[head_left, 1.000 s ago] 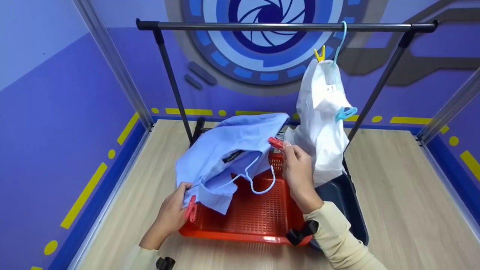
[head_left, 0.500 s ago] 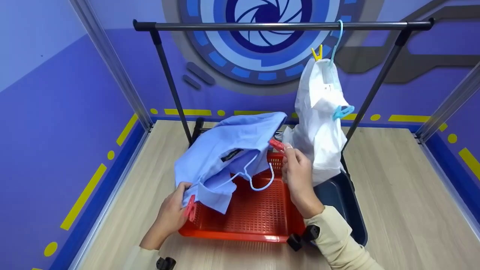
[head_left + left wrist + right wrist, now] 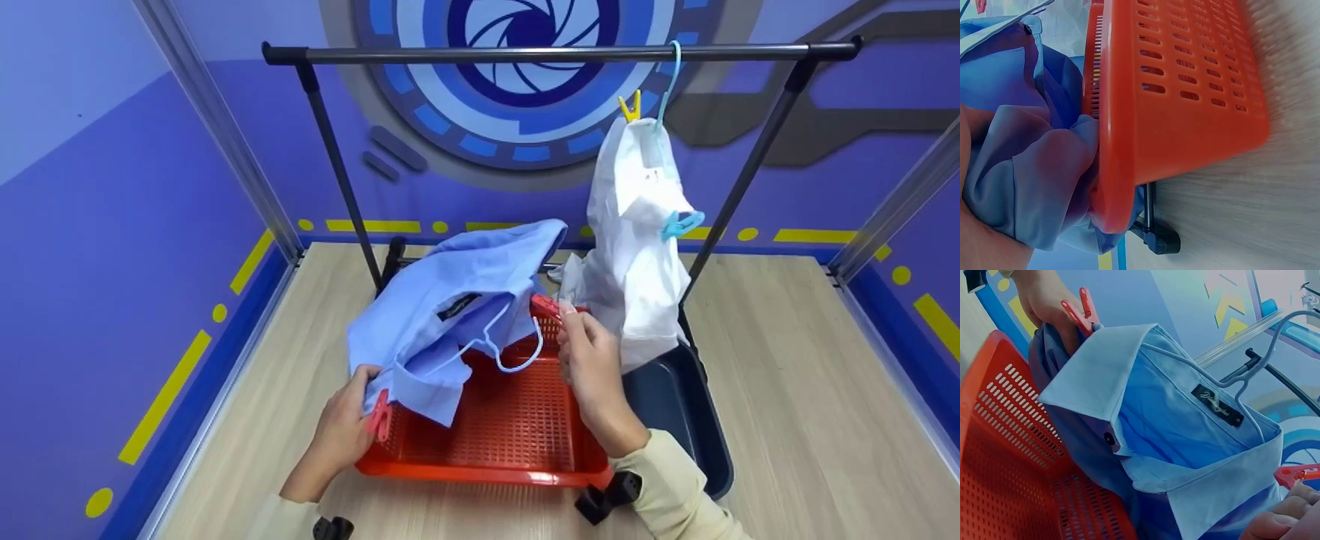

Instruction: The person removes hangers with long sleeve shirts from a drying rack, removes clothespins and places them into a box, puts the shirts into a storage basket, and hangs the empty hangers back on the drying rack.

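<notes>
A light blue collared shirt (image 3: 450, 277) lies partly over a red basket, its collar facing me and a dark label (image 3: 1217, 405) inside the neck. Through the neck runs a blue hanger (image 3: 511, 370), hook out to the right. My left hand (image 3: 341, 427) grips the shirt's left side, beside a red clothespin (image 3: 381, 415) clipped there. Between thumb and fingers, my right hand (image 3: 592, 367) pinches a second red clothespin (image 3: 546, 304). Its tip is close to the right side of the collar. In the left wrist view, bunched blue cloth (image 3: 1033, 174) overlaps the basket's rim.
The red basket (image 3: 480, 474) stands on the wooden surface, with a dark tray (image 3: 718, 442) to its right. Behind, a black rack rail (image 3: 487, 55) carries a white garment (image 3: 637, 247) on a hanger, with a yellow clothespin (image 3: 630, 109) and a blue clothespin (image 3: 681, 224).
My right hand has moved slightly lower with its clothespin, and the right part of the shirt has dropped and shifted a little. My left hand keeps its grip in nearly the same place.
</notes>
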### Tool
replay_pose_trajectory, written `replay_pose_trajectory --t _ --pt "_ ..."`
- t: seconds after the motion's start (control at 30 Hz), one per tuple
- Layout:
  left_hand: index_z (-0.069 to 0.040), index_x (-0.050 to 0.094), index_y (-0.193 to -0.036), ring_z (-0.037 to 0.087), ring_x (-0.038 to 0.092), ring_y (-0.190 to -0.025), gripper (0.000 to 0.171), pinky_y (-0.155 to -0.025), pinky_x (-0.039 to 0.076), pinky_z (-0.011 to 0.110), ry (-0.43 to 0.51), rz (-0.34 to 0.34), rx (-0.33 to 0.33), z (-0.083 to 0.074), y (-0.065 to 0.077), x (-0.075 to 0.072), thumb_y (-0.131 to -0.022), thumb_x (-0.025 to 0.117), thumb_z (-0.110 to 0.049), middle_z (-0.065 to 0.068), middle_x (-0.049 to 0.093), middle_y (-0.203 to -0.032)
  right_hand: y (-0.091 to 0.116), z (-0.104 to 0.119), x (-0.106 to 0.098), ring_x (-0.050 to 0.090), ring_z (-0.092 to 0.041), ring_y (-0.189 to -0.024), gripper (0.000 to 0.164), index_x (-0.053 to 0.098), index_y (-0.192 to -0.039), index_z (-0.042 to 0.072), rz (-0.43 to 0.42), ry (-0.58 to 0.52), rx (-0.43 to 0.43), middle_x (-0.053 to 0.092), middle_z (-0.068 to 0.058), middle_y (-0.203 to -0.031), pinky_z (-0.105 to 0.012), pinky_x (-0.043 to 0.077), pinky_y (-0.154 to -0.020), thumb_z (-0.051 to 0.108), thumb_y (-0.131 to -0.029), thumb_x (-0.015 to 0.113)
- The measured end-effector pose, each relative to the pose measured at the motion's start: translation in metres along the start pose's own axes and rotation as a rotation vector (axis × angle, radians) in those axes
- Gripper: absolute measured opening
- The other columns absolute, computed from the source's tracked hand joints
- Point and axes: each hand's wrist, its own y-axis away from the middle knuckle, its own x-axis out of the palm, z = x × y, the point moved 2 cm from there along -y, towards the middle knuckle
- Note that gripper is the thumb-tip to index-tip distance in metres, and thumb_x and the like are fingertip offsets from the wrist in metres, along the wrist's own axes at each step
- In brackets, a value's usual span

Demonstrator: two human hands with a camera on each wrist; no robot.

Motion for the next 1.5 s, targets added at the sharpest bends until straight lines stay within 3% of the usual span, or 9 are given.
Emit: replay_pose_trajectory --t 0.33,0.6,0.8,0.97,1.2,1.5 --pt "-0.005 0.051 -0.113 0.021 0.057 -0.081 0.026 -0.07 0.046 0.038 0.001 -0.016 -0.021 -0.003 -0.002 0.0 -0.088 0.058 -0.006 0.009 0.061 -0.093 0.009 -0.002 -0.005 0.029 -0.007 -0.041 0.038 0.051 -0.078 -0.001 0.03 0.046 -0.036 0.034 0.004 -0.051 -0.021 0.023 -0.04 0.031 -0.098 0.055" --pt "-0.004 0.05 -0.116 0.025 0.058 -0.082 0.026 -0.071 0.047 0.04 -0.018 -0.004 -0.068 -0.01 -0.003 -0.003 -0.091 0.057 -0.005 0.012 0.061 -0.095 0.013 -0.005 -0.01 0.031 -0.009 -0.042 0.033 0.056 -0.076 0.004 0.025 0.129 -0.058 0.036 0.003 -0.051 -0.023 0.025 -0.042 0.029 -0.098 0.056" --pt "-0.004 0.05 -0.118 0.026 0.058 -0.086 0.027 -0.074 0.05 0.042 -0.002 -0.005 -0.114 -0.016 -0.004 -0.004 -0.093 0.057 -0.008 0.013 0.061 -0.098 0.014 -0.006 -0.015 0.038 -0.01 -0.05 0.035 0.059 -0.079 0.001 0.018 0.23 -0.068 0.039 0.002 -0.057 -0.025 0.034 -0.048 0.031 -0.097 0.057" --pt "-0.005 0.049 -0.121 0.026 0.058 -0.085 0.03 -0.07 0.05 0.037 0.024 0.006 -0.169 -0.021 -0.006 -0.003 -0.093 0.058 -0.007 0.013 0.06 -0.098 0.014 -0.009 -0.021 0.044 -0.013 -0.056 0.034 0.061 -0.081 0.001 0.022 0.284 -0.08 0.042 0.001 -0.06 -0.026 0.038 -0.053 0.03 -0.097 0.056" --pt "-0.005 0.049 -0.124 0.027 0.058 -0.084 0.033 -0.068 0.048 0.036 0.041 -0.019 -0.231 -0.026 -0.008 -0.001 -0.093 0.058 -0.01 0.014 0.06 -0.098 0.014 -0.013 -0.027 0.043 -0.01 -0.058 0.026 0.064 -0.084 0.001 0.04 0.346 -0.095 0.043 0.001 -0.062 -0.024 0.037 -0.056 0.021 -0.097 0.055" --pt "-0.003 0.048 -0.126 0.027 0.059 -0.086 0.038 -0.073 0.048 0.039 0.07 -0.067 -0.247 -0.031 -0.009 0.003 -0.091 0.06 -0.01 0.015 0.061 -0.101 0.013 -0.016 -0.036 0.044 -0.011 -0.064 0.024 0.067 -0.084 0.006 0.041 0.421 -0.093 0.05 0.001 -0.067 -0.024 0.037 -0.062 0.021 -0.097 0.053"
